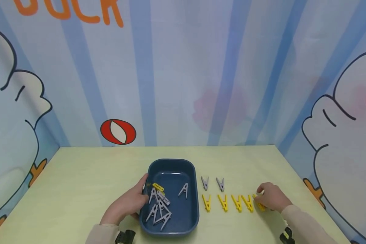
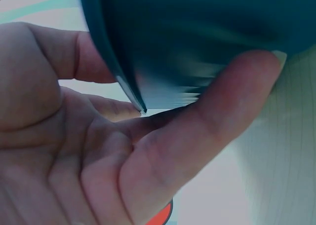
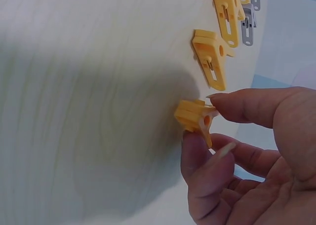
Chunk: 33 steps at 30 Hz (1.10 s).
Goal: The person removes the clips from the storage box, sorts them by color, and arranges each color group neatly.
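Observation:
My left hand (image 1: 128, 202) grips the left wall of a dark blue plastic tray (image 1: 183, 215), thumb over the rim side and fingers beyond it. Inside the tray lie several grey clothespins (image 1: 164, 219), heaped at the left, with a yellow clothespin (image 1: 158, 186) among them. One grey clothespin (image 1: 184, 190) sits apart at the tray's right. My right hand (image 1: 273, 196) pinches a yellow clothespin (image 3: 193, 115) between thumb and fingers, at the right end of a row of yellow clothespins (image 1: 223, 203). In the right wrist view this clothespin is close to the tabletop.
Behind the yellow row, two grey clothespins (image 1: 220, 184) lie side by side on the pale yellow table (image 1: 88, 183). A striped blue cloth backdrop (image 1: 183, 84) with cartoon figures rises at the table's back and sides.

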{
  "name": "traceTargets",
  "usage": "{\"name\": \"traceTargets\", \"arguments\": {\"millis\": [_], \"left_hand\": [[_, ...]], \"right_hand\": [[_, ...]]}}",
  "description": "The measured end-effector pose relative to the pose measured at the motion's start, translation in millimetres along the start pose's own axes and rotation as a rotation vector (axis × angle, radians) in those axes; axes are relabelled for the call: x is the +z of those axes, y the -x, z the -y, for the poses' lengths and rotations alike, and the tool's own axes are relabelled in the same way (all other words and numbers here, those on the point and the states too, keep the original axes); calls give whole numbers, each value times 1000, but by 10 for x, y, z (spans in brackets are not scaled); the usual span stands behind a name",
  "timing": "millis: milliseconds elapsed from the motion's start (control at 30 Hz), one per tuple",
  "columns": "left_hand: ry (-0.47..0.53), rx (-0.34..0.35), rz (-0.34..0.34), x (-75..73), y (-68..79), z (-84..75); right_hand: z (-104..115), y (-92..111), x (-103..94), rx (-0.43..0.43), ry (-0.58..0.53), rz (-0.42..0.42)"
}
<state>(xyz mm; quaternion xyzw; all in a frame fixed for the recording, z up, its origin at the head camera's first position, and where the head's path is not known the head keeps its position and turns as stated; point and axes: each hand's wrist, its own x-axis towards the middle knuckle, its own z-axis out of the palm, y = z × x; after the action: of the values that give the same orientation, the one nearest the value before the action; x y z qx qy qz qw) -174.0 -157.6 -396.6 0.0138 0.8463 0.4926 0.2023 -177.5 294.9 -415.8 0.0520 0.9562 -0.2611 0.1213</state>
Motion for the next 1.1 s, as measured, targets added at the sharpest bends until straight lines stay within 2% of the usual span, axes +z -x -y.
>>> {"name": "traceTargets", "arguments": {"millis": [233,533,833,967,1100], "left_hand": [[1,20,0,7,-25,0],[-5,11,-8,10,3,3],[8,19,-6,19,-24,-6],[16,25,-4,19,-12,-4],[16,22,-7,2,4,-1]], "right_hand": [[8,-2,-19,-13,33,-13],[37,14,30,-8,34,-16],[28,30,-18,-1,39,-9],[57,29,-45,1,76,-7],[129,19,-82,-39,142,-36]]}}
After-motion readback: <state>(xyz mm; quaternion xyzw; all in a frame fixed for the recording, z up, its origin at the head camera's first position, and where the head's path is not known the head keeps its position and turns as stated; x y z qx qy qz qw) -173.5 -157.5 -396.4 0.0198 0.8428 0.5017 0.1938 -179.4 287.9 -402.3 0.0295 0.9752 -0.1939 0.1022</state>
